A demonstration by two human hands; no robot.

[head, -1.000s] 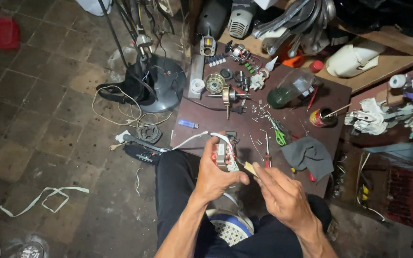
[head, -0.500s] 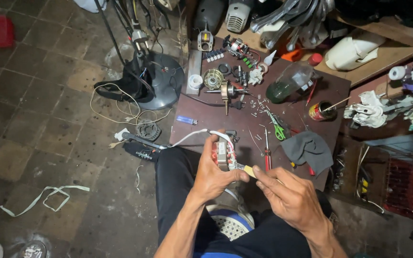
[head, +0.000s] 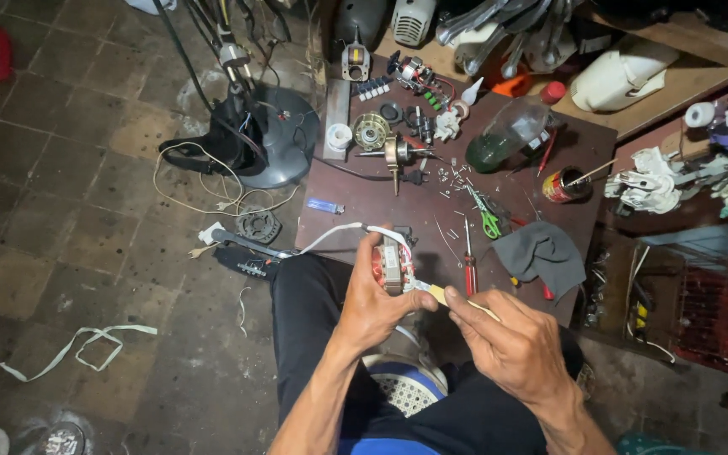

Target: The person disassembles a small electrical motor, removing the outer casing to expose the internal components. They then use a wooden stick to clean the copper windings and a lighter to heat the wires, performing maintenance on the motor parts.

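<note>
A person is sitting over a low brown counter (head: 398, 211); the left hand (head: 372, 307) is grasping a small motor stator (head: 391, 265) with copper windings, holding it above the lap; the right hand (head: 511, 345) is pinching a thin pale stick (head: 441, 295) whose tip is touching the stator; a red screwdriver (head: 468, 265), green scissors (head: 487, 221) and a grey cloth (head: 541, 253) are lying on the counter.
</note>
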